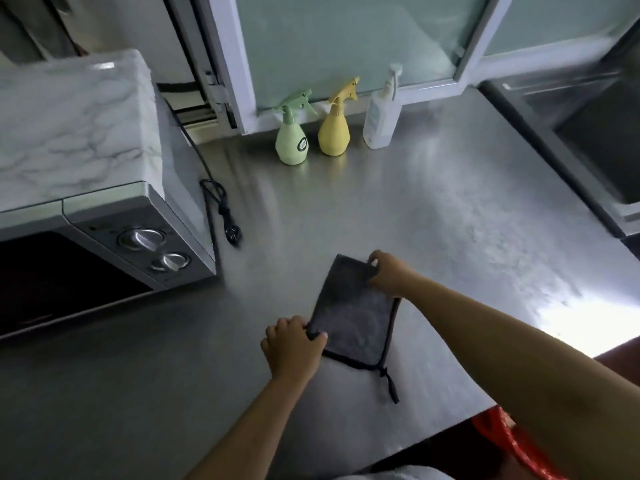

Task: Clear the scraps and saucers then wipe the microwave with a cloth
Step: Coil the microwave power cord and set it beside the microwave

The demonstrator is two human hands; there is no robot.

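Note:
A dark grey cloth [353,317] lies folded on the steel counter [433,220], with a hanging loop at its near corner. My left hand [294,344] pinches the cloth's near left edge. My right hand [389,273] pinches its far right corner. The microwave [104,216] stands at the left, its top covered in marble-pattern film, with two dials on its silver panel and a dark door below.
A green spray bottle [292,140], a yellow spray bottle [334,131] and a clear pump bottle [381,116] stand by the window. The microwave's black cord and plug [228,226] lie beside it. A sink [595,133] is at the far right. A red basket [509,441] sits below the counter's edge.

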